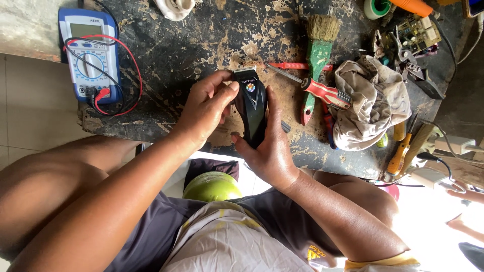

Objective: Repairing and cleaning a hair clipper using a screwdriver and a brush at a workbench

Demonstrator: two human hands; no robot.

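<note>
A black electric hair clipper (251, 108) with a toothed metal blade at its far end is held upright over the worn workbench (201, 45). My right hand (269, 146) cradles its lower body from the right and below. My left hand (205, 106) grips its upper left side, thumb and fingers near the blade head. Both forearms reach in from the bottom of the view.
A blue multimeter (89, 55) with red and black leads lies at the left. A green-handled paintbrush (316, 60), red-handled screwdrivers (322, 90), a crumpled cloth (370, 103), a circuit board (416, 30) and yellow-handled tools (401, 151) crowd the right. A green round object (212, 186) sits in my lap.
</note>
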